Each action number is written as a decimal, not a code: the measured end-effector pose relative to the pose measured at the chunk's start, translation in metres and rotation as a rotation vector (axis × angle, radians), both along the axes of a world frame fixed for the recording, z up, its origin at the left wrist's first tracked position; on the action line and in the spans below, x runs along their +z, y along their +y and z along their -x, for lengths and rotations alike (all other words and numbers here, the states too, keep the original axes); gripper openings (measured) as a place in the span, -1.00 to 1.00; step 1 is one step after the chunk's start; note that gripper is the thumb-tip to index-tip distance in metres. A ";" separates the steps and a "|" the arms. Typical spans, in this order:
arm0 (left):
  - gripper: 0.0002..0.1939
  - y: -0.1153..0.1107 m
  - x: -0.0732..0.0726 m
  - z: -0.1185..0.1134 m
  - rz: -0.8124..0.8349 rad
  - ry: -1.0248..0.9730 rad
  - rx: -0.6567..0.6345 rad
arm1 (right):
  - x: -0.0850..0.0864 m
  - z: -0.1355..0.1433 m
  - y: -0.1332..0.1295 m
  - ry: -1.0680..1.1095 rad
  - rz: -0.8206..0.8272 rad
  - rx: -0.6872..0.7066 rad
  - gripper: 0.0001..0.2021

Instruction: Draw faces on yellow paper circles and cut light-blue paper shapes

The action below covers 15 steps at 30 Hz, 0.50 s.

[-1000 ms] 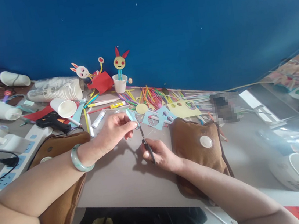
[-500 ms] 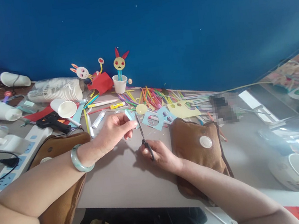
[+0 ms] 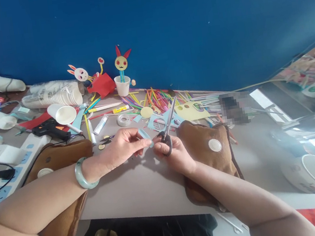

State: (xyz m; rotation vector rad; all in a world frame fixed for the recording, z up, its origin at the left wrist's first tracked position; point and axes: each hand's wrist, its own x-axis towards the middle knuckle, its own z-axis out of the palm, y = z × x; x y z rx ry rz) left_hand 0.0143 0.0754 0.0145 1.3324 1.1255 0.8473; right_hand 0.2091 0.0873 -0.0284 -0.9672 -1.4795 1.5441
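Note:
My left hand (image 3: 126,145), with a pale green bangle on its wrist, pinches a small piece of light blue paper (image 3: 144,134) above the table. Close to its right, my right hand (image 3: 172,151) grips scissors (image 3: 167,128) by their black handles. The blades point up and away, apart from the paper. Beyond the hands lie a blue paper sheet with a round hole (image 3: 158,121), a pale yellow sheet with round holes (image 3: 191,111) and a yellow paper disc (image 3: 146,112). A roll of clear tape (image 3: 123,119) rests behind my left hand.
Brown cushions (image 3: 207,158) lie beneath both forearms. At left are a power strip (image 3: 15,169), a black glue gun (image 3: 50,129) and paper cups (image 3: 62,113). Coloured sticks (image 3: 160,98) pile along the blue wall, near a rabbit-eared figure in a cup (image 3: 123,84).
The scissors have come away from the blue paper and now point up to the right. Both hands have shifted slightly rightward and down. A small blue scrap now shows on the table beside the tape.

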 end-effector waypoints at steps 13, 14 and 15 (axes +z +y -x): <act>-0.76 0.000 -0.018 0.002 -0.026 0.023 -0.020 | 0.002 0.002 -0.004 -0.021 0.057 -0.006 -0.68; -0.76 0.000 -0.017 0.002 -0.027 0.035 -0.031 | 0.001 0.002 -0.003 0.001 0.077 0.002 -0.69; -0.77 0.001 -0.016 0.003 -0.025 0.039 -0.049 | 0.001 0.002 -0.003 0.028 0.106 0.013 -0.69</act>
